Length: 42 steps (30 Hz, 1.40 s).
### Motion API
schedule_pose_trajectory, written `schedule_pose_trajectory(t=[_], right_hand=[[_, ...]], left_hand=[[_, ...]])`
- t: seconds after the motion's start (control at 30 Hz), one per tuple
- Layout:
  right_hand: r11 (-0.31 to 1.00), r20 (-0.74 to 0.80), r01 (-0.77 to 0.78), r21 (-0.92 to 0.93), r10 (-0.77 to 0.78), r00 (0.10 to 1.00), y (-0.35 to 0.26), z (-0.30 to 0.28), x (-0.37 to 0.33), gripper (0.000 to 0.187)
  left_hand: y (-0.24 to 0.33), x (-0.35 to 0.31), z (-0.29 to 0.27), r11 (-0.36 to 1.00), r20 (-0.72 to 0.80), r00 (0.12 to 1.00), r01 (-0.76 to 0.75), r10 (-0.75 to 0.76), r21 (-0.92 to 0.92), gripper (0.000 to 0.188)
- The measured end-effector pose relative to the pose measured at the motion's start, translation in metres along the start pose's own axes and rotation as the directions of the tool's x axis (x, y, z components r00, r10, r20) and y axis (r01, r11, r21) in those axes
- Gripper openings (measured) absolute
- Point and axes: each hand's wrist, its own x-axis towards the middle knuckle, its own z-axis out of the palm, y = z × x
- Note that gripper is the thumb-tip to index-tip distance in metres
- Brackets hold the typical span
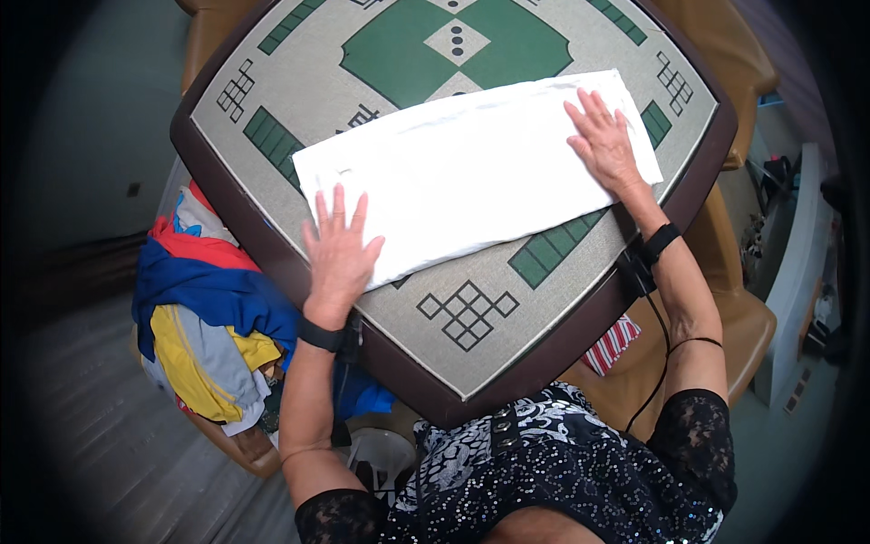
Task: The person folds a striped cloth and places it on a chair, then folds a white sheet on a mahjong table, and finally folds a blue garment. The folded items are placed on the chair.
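Note:
A white cloth point(480, 172), folded into a long flat rectangle, lies slantwise across the table, its right end farther from me than its left. My left hand point(341, 254) rests on the near left end of the cloth, palm down with the fingers spread. On the cloth's right end, my right hand point(605, 145) lies flat, its fingers stretched out. Neither hand grips anything. The exact kind of cloth item cannot be made out.
The table point(453, 363) has a grey and green patterned top with a dark raised rim. A pile of colourful clothes point(208, 317) sits on a chair at the left. Brown chairs point(716, 335) stand at the right, one with a red-and-white striped item point(613, 345).

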Motion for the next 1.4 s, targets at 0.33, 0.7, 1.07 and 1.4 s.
schedule_pose_trajectory(t=[0.33, 0.7, 1.07, 1.4], right_hand=[[0.997, -0.115, -0.079, -0.01, 0.078, 0.99, 0.027, 0.02, 0.012, 0.053], [0.988, -0.036, -0.145, 0.05, 0.147, 0.989, 0.023, 0.011, 0.015, 0.053], [0.922, -0.038, -0.34, 0.185, 0.352, 0.935, 0.033, 0.012, 0.022, 0.058], [0.986, 0.083, 0.087, 0.144, -0.1, 0.991, -0.052, -0.001, -0.036, 0.063]], left_hand=[[-0.053, 0.011, 0.003, 0.967, 0.024, 0.967, 0.255, -0.254, -0.017, 0.067], [0.001, 0.041, 0.0, 0.993, -0.032, 0.999, 0.0, -0.004, -0.12, 0.068], [-0.014, 0.043, 0.023, 0.996, -0.127, 0.99, -0.067, 0.06, -0.054, 0.069], [-0.017, 0.046, 0.032, 0.993, -0.214, 0.973, -0.104, 0.092, -0.046, 0.067]])
